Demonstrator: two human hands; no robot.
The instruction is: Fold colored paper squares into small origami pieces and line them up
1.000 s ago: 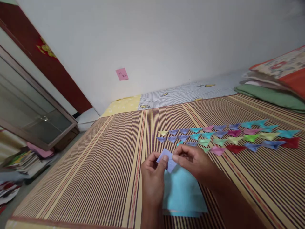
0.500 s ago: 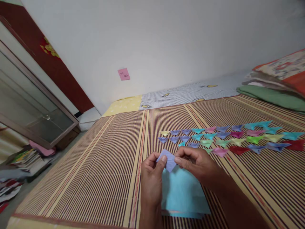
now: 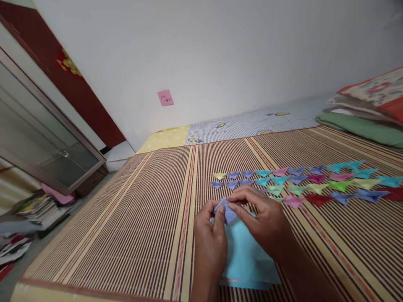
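Note:
A small piece of folded purple paper (image 3: 231,215) is held up between my two hands. My left hand (image 3: 210,228) pinches its left side, thumb on top. From the right, my right hand (image 3: 260,214) pinches the paper's upper right edge between thumb and fingers. Below them a stack of light blue paper sheets (image 3: 248,256) lies on the striped mat, partly covered by my hands. Just beyond, several folded paper shapes in many colours stand in rows, among them a pink one (image 3: 294,201) and a yellow one (image 3: 219,176).
The striped mat (image 3: 126,226) covers the bed. Folded bedding (image 3: 362,128) is piled at the far right against the white wall, where a pink note (image 3: 165,97) is stuck. On the left are a glass-fronted cabinet (image 3: 56,138) and stacked books (image 3: 40,207).
My right hand has moved left and over the top of the purple paper, closer to my left hand. The paper was a flat diamond and now shows less of its face.

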